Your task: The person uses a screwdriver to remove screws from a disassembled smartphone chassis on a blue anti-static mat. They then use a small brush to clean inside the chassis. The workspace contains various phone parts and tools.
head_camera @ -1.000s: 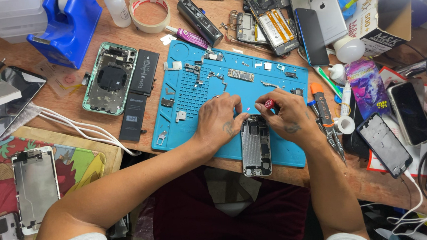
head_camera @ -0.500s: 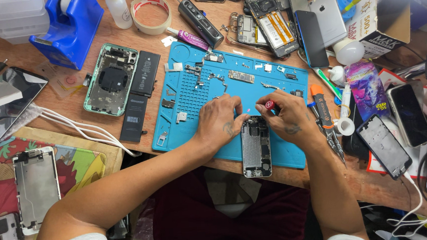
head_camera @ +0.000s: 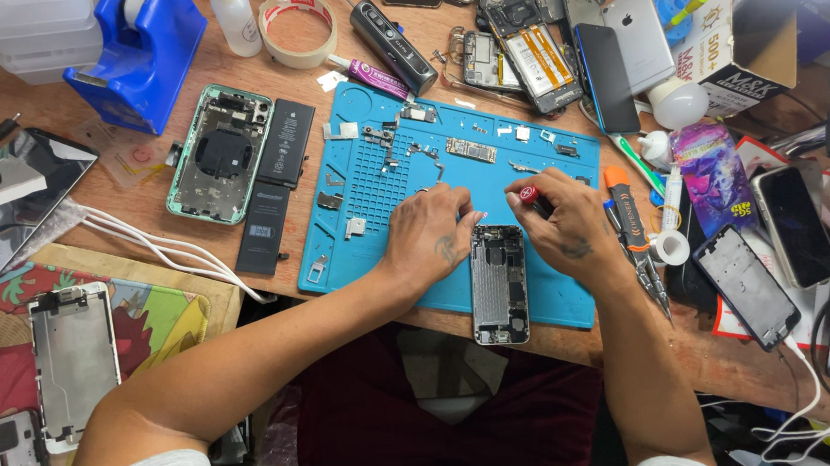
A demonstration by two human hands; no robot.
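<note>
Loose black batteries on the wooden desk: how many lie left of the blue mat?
2. One black battery lies beside the green phone housing; the second battery lies just below it, nearer the desk edge. Others may be hidden in the clutter at the top.

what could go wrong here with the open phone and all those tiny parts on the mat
The open phone overhangs the mat's near edge and the table's edge; a push could tip it off. The left hand rests beside loose small parts and could sweep them away. The right hand holds a red-capped screwdriver right at the exposed board; a slip might scratch it.
</note>
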